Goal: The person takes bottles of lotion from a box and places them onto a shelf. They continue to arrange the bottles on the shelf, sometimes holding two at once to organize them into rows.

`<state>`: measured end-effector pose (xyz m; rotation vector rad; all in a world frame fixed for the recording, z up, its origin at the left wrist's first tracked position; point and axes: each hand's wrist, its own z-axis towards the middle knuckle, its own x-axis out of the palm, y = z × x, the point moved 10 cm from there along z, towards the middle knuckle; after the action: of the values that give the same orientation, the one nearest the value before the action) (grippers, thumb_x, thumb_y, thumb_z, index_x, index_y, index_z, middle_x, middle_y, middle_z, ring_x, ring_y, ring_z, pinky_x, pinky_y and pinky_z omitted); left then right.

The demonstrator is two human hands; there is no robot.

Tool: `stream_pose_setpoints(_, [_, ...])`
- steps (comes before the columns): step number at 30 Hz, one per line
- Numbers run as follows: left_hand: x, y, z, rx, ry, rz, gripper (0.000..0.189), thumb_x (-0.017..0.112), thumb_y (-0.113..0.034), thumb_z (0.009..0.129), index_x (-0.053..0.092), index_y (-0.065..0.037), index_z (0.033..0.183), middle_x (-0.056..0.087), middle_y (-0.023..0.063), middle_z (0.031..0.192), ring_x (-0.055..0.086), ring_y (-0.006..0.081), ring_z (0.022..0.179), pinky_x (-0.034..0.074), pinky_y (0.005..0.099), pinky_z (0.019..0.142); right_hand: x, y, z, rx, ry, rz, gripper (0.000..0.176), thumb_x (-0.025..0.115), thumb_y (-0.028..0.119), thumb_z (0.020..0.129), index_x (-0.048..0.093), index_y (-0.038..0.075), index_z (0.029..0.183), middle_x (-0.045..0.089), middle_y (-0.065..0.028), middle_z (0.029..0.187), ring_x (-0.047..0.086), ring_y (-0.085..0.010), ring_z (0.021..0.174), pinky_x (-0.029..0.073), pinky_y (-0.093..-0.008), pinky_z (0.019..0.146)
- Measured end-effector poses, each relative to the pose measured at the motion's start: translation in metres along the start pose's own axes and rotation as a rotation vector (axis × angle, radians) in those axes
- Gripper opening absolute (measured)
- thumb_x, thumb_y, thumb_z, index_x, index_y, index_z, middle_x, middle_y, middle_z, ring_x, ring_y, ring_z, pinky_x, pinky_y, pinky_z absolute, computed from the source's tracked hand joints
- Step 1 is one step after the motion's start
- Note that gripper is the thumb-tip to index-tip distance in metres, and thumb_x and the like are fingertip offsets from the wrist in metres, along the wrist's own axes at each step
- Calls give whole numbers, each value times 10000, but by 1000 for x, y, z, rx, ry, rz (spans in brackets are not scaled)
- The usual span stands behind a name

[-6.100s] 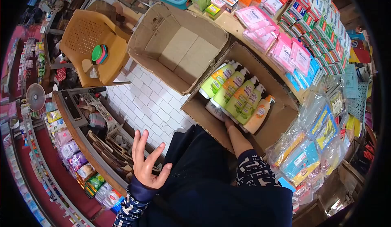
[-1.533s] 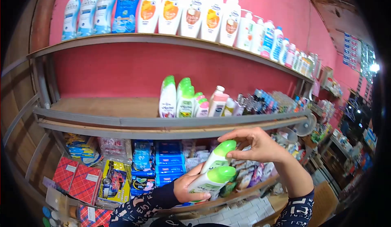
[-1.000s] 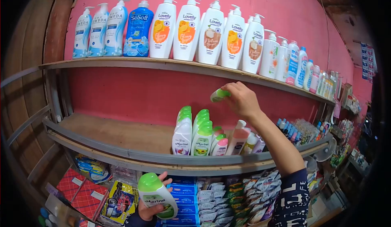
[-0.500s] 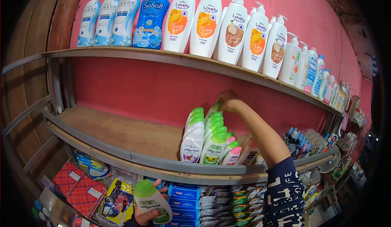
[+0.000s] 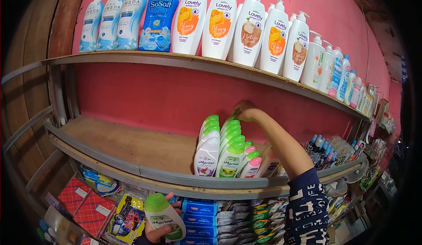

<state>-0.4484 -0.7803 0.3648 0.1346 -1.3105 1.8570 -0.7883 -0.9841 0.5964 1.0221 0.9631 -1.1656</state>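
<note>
My left hand (image 5: 154, 235) is wrapped round a Marina lotion bottle (image 5: 165, 221) with a green cap, below the front edge of the middle shelf. The bottle tilts slightly, its label facing me. At the back of that shelf, my right hand (image 5: 245, 111) closes over the top of a green-capped bottle (image 5: 228, 122), the rearmost in its row. The fingertips are partly hidden. In front of it stand more green-capped Marina bottles (image 5: 230, 161). Beside them is a row led by a white Marina bottle (image 5: 206, 161), and to the right are smaller bottles with pink and green caps (image 5: 252, 168).
Large pump bottles (image 5: 220, 25) line the upper shelf (image 5: 184, 59) overhead. A metal rail (image 5: 145, 170) edges the middle shelf. Blue packs (image 5: 198, 220) and sachets sit below, near red checked items (image 5: 90, 212). Small bottles (image 5: 327, 150) crowd the right end.
My right hand stays at the rear bottle, with almost no movement. The view has shifted slightly; the bottle in my left hand is held as before.
</note>
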Motion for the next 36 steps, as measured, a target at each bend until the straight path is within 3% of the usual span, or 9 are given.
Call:
stream_pose_setpoints(3, [1, -2, 1, 7, 0, 1, 913, 774, -240, 673, 288, -60, 1425, 311, 189, 1460, 443, 327, 1254, 440, 477, 999, 7, -11, 8, -7, 17, 76, 296, 783, 161, 657, 727, 122, 945, 705, -90, 960, 669, -213, 879, 522, -320, 785])
stream_pose_setpoints(12, [0, 2, 2, -6, -7, 3, 855, 784, -234, 663, 362, -45, 1381, 309, 190, 1462, 447, 331, 1251, 444, 478, 997, 12, -12, 13, 27, 63, 37, 284, 735, 128, 712, 714, 119, 995, 697, -86, 989, 658, -213, 917, 516, -323, 806])
stream_pose_setpoints(15, [1, 0, 4, -4, 8, 14, 861, 783, -230, 666, 350, -49, 1389, 308, 190, 1462, 449, 330, 1249, 443, 482, 996, 8, -3, 10, -18, 31, 46, 303, 715, 134, 730, 699, 119, 1032, 679, -92, 1052, 640, -224, 972, 505, -326, 848])
stream_pose_setpoints(18, [9, -6, 5, -2, 11, -1, 892, 725, -140, 683, 251, -69, 1436, 319, 195, 1456, 488, 273, 1201, 426, 423, 992, 7, 3, 8, -24, 49, 17, 318, 704, 147, 742, 687, 120, 1058, 664, -96, 1096, 626, -238, 1004, 495, -335, 877])
stream_pose_setpoints(21, [14, -10, 8, 6, 33, 7, 910, 737, -156, 686, 239, -69, 1443, 315, 201, 1456, 488, 273, 1201, 424, 422, 994, 8, 5, 7, -41, 42, -13, 298, 697, 157, 748, 695, 120, 1044, 670, -99, 1074, 630, -250, 995, 493, -340, 881])
stream_pose_setpoints(24, [18, -13, 9, 21, 53, 30, 858, 765, -195, 685, 318, -64, 1406, 313, 197, 1459, 458, 326, 1243, 446, 491, 988, 6, 10, 2, -37, 30, -19, 298, 707, 108, 761, 686, 92, 1058, 678, -116, 1062, 645, -233, 981, 510, -328, 851])
stream_pose_setpoints(36, [16, -10, 6, 15, 36, 16, 846, 755, -189, 688, 322, -66, 1404, 311, 197, 1458, 464, 321, 1237, 444, 484, 990, 5, 1, 1, -40, 0, -39, 253, 687, 126, 772, 698, 104, 1025, 687, -101, 1022, 650, -239, 938, 511, -337, 817])
